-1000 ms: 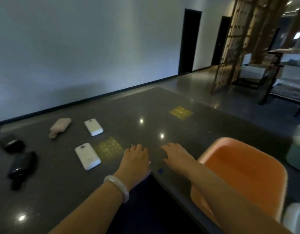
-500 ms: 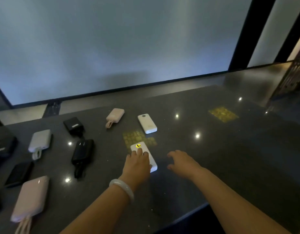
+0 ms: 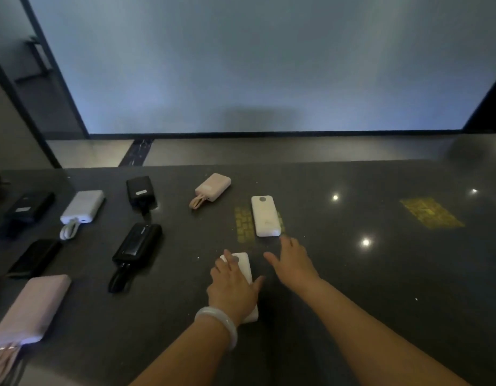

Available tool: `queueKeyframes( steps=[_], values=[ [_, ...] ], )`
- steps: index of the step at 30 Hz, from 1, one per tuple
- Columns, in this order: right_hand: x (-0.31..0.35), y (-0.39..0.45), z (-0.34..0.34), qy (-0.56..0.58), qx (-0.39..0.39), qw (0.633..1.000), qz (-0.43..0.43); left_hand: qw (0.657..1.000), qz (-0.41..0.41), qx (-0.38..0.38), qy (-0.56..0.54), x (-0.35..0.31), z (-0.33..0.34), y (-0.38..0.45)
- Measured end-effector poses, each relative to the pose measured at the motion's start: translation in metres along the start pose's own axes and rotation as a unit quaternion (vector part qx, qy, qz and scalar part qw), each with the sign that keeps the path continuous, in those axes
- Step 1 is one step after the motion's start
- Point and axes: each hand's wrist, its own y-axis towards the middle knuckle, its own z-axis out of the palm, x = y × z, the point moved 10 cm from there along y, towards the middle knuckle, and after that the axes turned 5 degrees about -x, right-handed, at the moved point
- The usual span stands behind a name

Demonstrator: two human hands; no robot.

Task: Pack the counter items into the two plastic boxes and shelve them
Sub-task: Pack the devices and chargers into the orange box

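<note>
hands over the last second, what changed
The left hand moved from the bare counter onto the near white power bank, covering it, not lifting it. The right hand slid forward toward the far white power bank, fingers spread. The power banks stayed put.

Both bare arms reach forward, palms down, the hands close together.

The left hand (image 3: 232, 288) lies flat, fingers together and pointing away from the body, thumb stuck out to the right; it presses down with nothing gripped between the fingers. A pale bangle (image 3: 219, 324) circles the left wrist, and the left forearm runs back toward the lower edge at a slant. The right hand (image 3: 294, 264) is just to the right and a little further forward, fingers spread and slightly bent, thumb pointing left, holding nothing. Whether it touches the surface is unclear. Its forearm stretches back to the lower right.
</note>
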Motion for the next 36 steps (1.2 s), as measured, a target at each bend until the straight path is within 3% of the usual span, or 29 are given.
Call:
queueKeyframes(
  steps=[4, 8, 14, 23, 30, 36],
  values=[
    [-0.001, 0.052, -0.006, 0.015, -0.04, 0.999, 0.014, 0.999, -0.036, -0.032, 0.011, 0.0, 0.005, 0.008],
    [0.001, 0.096, 0.005, 0.034, -0.03, 0.997, 0.067, 0.997, -0.028, -0.065, 0.005, 0.002, 0.007, 0.008],
    [0.009, 0.127, 0.026, -0.065, -0.024, 0.994, 0.086, 0.997, -0.022, -0.072, 0.008, 0.005, 0.011, 0.011],
    [-0.012, 0.063, 0.014, -0.051, -0.02, 0.998, 0.043, 0.997, -0.013, -0.075, 0.028, 0.005, 0.012, 0.01],
    [-0.052, -0.017, 0.011, -0.082, 0.046, 0.992, 0.081, 0.998, -0.002, -0.061, 0.029, 0.004, 0.007, 0.006],
    [-0.038, -0.014, 0.007, -0.108, 0.019, 0.99, 0.084, 0.997, -0.066, -0.025, 0.045, 0.008, 0.008, -0.007]
  ],
)
